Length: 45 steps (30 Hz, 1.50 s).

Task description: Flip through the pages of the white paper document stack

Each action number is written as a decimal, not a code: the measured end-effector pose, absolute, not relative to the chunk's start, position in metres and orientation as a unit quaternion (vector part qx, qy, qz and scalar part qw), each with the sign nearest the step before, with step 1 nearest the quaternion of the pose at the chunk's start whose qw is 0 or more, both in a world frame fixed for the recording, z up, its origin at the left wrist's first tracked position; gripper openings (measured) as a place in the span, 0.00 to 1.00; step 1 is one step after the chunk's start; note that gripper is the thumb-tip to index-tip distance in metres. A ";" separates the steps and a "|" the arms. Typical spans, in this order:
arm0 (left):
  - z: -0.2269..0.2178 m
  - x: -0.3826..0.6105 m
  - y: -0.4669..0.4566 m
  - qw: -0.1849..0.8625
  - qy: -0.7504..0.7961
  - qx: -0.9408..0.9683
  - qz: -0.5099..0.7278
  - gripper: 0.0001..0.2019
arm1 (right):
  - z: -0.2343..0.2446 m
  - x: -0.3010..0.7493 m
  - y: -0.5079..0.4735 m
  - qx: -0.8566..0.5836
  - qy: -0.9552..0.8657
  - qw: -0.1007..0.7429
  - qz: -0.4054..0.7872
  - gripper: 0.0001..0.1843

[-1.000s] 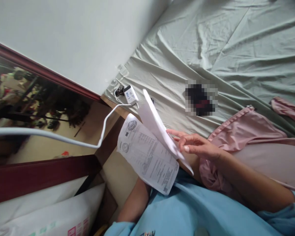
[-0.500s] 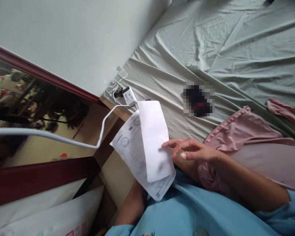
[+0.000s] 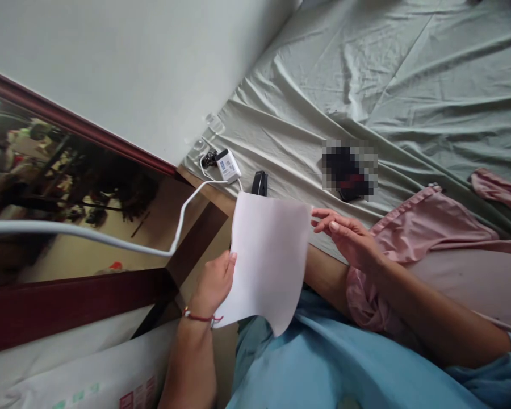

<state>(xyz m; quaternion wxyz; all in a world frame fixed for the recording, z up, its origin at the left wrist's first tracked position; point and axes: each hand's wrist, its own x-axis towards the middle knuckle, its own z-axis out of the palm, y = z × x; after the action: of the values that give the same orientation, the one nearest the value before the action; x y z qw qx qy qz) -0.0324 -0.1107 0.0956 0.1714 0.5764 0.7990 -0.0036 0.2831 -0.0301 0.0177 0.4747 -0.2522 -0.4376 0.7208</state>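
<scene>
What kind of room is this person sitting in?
Most likely a bedroom. A rumpled green bedsheet covers a bed, a white charger and cable lie at its edge, and a pink garment lies on the sheet beside the person.

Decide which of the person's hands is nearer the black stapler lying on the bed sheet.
Right. The right hand touches the paper's far corner, a little to the side of the stapler. The left hand grips the paper's opposite edge, farther away.

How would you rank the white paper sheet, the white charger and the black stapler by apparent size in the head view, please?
1. White paper sheet, by far the largest, though it is nearest the camera.
2. White charger and black stapler look alike in size; no ranking between them.
</scene>
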 end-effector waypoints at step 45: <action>0.036 0.018 -0.075 0.477 0.636 0.234 0.559 0.26 | 0.011 0.271 -0.030 -0.419 -0.384 0.350 0.745 0.24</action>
<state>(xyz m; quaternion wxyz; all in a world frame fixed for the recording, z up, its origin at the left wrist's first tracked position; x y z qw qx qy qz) 0.0178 -0.0754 0.0361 0.4766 0.2344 0.6364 0.5594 0.2711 -0.0303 0.0106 0.3499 -0.4187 -0.3842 0.7448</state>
